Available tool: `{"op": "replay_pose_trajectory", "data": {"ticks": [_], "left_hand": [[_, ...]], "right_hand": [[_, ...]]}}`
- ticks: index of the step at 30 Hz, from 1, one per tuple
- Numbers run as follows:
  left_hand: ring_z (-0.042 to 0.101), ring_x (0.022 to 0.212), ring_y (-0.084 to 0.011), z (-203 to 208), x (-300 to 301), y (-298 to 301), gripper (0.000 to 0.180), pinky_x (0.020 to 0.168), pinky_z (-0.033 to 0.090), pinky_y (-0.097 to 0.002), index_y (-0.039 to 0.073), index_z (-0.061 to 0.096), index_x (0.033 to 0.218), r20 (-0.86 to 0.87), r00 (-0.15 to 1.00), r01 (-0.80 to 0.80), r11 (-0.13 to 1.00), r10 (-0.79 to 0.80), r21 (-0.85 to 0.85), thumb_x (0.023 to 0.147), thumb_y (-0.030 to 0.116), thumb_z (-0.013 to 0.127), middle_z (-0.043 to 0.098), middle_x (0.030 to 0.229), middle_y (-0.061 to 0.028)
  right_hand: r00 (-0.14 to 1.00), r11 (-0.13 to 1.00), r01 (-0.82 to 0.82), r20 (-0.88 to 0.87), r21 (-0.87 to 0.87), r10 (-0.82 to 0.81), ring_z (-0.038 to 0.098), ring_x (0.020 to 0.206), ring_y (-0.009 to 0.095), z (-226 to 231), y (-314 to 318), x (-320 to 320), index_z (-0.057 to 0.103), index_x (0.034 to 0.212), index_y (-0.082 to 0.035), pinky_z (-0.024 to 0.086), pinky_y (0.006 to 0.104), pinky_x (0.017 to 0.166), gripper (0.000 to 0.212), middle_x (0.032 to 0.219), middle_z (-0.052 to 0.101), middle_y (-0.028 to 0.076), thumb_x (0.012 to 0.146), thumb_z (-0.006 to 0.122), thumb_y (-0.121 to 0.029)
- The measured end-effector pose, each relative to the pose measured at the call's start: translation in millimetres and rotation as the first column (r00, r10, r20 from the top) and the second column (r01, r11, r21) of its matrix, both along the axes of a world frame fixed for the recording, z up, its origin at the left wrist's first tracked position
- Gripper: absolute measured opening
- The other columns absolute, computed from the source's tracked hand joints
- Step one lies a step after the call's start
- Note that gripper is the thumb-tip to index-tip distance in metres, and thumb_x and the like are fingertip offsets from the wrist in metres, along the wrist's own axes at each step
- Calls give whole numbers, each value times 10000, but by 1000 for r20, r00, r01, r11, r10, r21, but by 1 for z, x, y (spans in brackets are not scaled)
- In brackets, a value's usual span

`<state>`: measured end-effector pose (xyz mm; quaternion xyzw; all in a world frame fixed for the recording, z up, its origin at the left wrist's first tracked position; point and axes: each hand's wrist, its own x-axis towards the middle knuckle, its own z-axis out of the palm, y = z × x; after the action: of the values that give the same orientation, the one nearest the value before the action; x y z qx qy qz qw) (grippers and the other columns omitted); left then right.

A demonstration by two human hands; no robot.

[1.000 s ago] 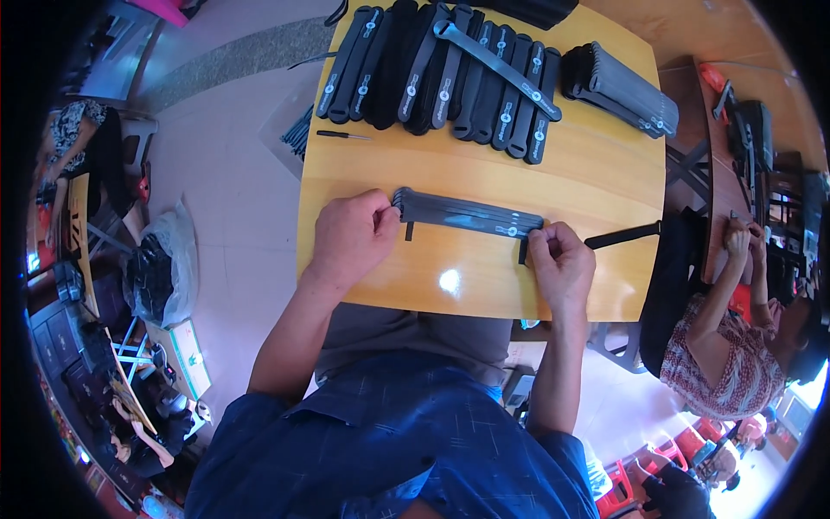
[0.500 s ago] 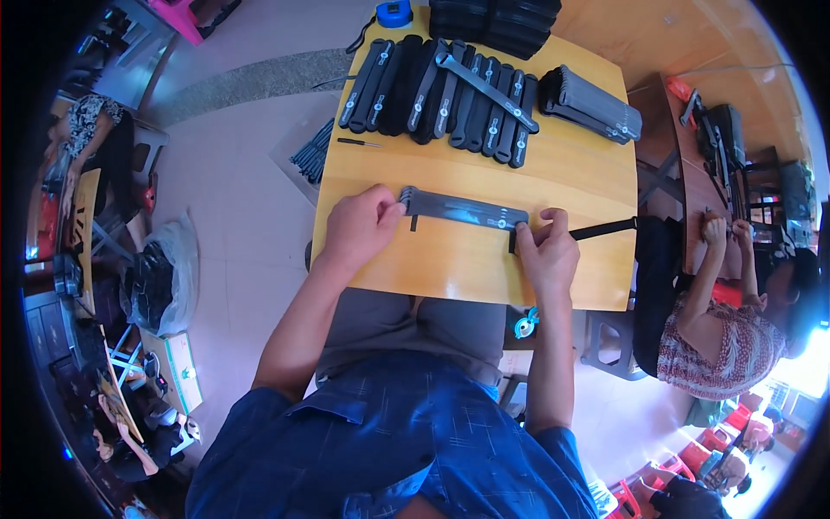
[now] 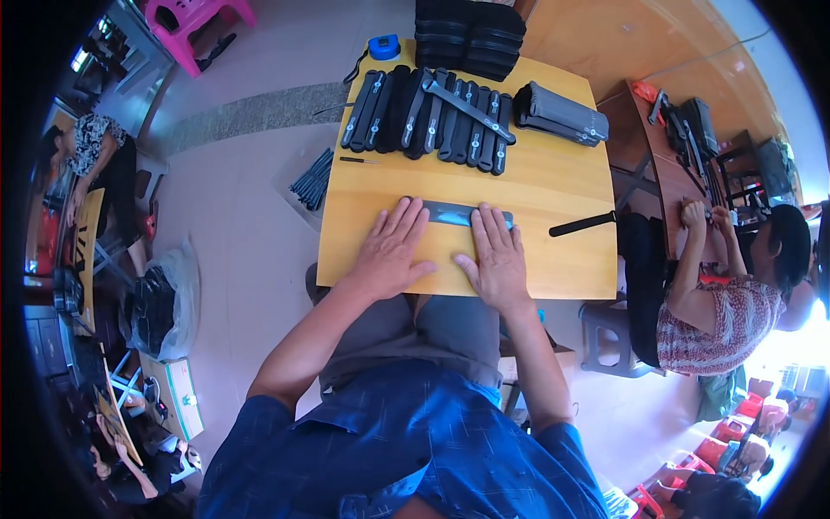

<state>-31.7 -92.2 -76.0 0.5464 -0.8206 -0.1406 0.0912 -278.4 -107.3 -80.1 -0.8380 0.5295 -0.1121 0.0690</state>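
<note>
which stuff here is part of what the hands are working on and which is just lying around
In hand:
- left hand, flat, fingers on the dark flat bar
- right hand, flat on the same bar
- wooden table

Lying about:
- row of black bars
- black bundle
- black rod at the table's edge
- blue tape measure
- pink stool

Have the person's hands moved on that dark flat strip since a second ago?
Yes. Both the left hand and right hand have slid inward from the ends of the dark strip and now press flat near its middle on the yellow table.
</note>
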Motion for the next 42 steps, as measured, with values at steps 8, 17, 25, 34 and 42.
{"op": "replay_pose_trajectory", "data": {"ticks": [8,17,25,34,42], "left_hand": [[95,1631,-295,2,0,1,952,1305,121,-509,48,213,1665,23,1000,14,999,-15,51,978,577,607,145,1757,-122],[126,1626,-314,2,22,5,966,1305,120,-508,29,209,1662,34,998,-54,997,53,45,973,573,612,188,1744,-149],[142,1621,-334,3,27,9,953,1300,132,-526,17,227,1655,73,997,-42,999,41,13,973,552,623,202,1738,-161],[138,1622,-336,2,26,8,952,1297,124,-542,16,247,1649,58,998,-37,999,35,31,971,571,619,200,1739,-161],[141,1619,-355,7,24,6,941,1296,124,-540,12,228,1652,77,996,-39,998,35,43,980,532,634,195,1739,-171]], "right_hand": [[997,997,69,-45,46,-67,203,1605,344,-1,6,-23,323,1647,-105,234,597,1252,852,1727,258,125,1006,508,-635],[994,994,106,-26,27,-105,212,1601,339,-8,4,-25,326,1650,-123,216,603,1255,833,1728,250,131,1020,477,-647],[971,975,210,-105,-67,-216,184,1607,347,7,12,11,344,1638,-90,185,614,1256,850,1726,235,166,1007,511,-634],[996,997,-73,-47,1,73,175,1616,298,-3,6,33,331,1641,-68,168,548,1284,875,1732,241,131,1014,462,-664],[992,993,113,-63,28,-111,179,1615,293,-5,12,-28,285,1653,-66,194,561,1279,889,1738,231,116,1016,465,-658]]}}
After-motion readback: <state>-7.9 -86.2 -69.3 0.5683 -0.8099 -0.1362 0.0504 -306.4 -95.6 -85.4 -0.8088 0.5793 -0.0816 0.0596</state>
